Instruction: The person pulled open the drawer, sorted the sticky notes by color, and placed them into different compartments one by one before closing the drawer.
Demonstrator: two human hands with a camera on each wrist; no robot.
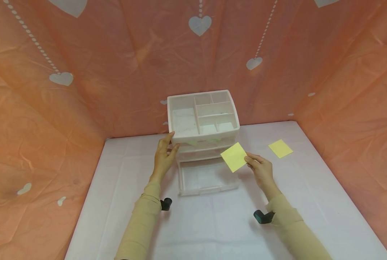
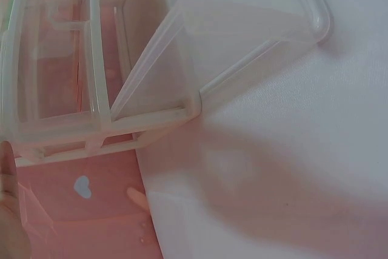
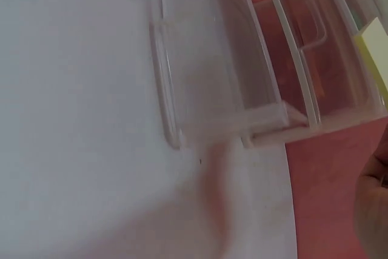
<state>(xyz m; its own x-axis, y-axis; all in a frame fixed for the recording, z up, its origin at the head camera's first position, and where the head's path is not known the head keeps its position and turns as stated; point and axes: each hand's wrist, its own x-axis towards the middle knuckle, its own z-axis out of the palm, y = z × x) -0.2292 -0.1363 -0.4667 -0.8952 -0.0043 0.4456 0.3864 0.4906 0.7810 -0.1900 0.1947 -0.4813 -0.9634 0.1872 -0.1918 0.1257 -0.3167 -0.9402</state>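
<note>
A white plastic drawer organizer [image 1: 202, 137] stands at the back of the table, its clear bottom drawer [image 1: 209, 190] pulled out. Inside that drawer no objects show. My left hand [image 1: 163, 157] grips the organizer's front left corner, fingers at the side and thumb toward the front. In the left wrist view only part of that hand [image 2: 11, 210] shows at the edge. Between thumb and fingers, my right hand [image 1: 261, 173] pinches a yellow sticky note pad [image 1: 234, 157], held tilted above the drawer's right part. The pad's edge [image 3: 374, 53] also shows in the right wrist view.
Another yellow sticky note pad [image 1: 280, 148] lies on the white tabletop [image 1: 209, 231] at the right. The organizer's top tray [image 1: 184, 121] has several compartments. Something pale green [image 1: 214, 140] shows by the upper drawer. Orange cloth [image 1: 141, 72] with hearts hangs around the table.
</note>
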